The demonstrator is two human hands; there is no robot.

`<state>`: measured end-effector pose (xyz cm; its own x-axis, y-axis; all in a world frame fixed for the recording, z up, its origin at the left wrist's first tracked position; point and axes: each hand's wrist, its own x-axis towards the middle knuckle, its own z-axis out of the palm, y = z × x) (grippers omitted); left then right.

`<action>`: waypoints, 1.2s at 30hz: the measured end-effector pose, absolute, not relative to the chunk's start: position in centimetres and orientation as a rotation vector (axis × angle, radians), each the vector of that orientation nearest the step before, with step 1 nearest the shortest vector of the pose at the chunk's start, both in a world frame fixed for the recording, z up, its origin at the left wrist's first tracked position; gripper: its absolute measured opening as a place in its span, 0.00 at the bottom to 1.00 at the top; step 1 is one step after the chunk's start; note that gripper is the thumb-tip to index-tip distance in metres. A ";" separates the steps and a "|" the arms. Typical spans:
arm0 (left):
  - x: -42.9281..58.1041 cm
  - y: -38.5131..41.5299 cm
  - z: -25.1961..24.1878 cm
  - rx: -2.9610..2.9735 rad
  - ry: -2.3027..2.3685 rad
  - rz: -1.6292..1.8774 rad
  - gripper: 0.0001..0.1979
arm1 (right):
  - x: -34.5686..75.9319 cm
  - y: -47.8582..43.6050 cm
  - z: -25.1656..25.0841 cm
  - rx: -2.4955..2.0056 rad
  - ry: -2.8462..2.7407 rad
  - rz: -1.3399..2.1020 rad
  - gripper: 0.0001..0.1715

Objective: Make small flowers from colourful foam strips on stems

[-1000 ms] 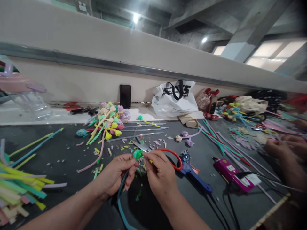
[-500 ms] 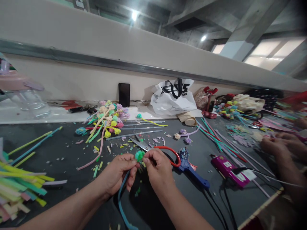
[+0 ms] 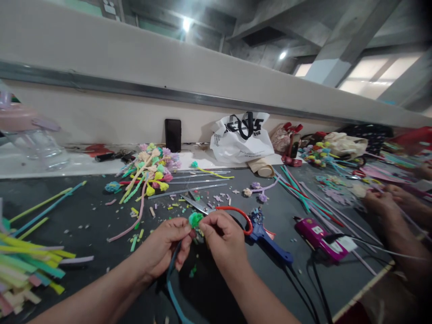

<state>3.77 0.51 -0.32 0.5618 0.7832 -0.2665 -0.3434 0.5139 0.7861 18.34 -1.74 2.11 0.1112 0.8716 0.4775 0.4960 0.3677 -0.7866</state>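
My left hand (image 3: 165, 247) and my right hand (image 3: 222, 240) meet at the middle of the dark table (image 3: 84, 216). Both pinch a small green rolled flower bud (image 3: 195, 219) that tops a blue stem (image 3: 172, 288). The stem runs down under my left fingers toward me. Red-handled scissors (image 3: 219, 210) lie open just behind my right hand. A blue glue gun (image 3: 266, 236) rests to the right of that hand.
A pile of finished colourful flowers (image 3: 151, 171) lies behind. Coloured strips (image 3: 27, 256) lie at left, a pink glue gun (image 3: 319, 236) and long stems (image 3: 303, 193) at right. Another person's hands (image 3: 388, 200) work at the right edge. A white bag (image 3: 241, 137) and phone (image 3: 173, 135) stand by the wall.
My hands stay pinched on the green bud, and my right fingers shift slightly around it. The view drifts a little.
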 end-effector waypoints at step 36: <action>3.5 0.8 -0.7 0.718 0.619 0.731 0.07 | 18.7 -1.5 1.8 -1.199 -1.707 0.359 0.06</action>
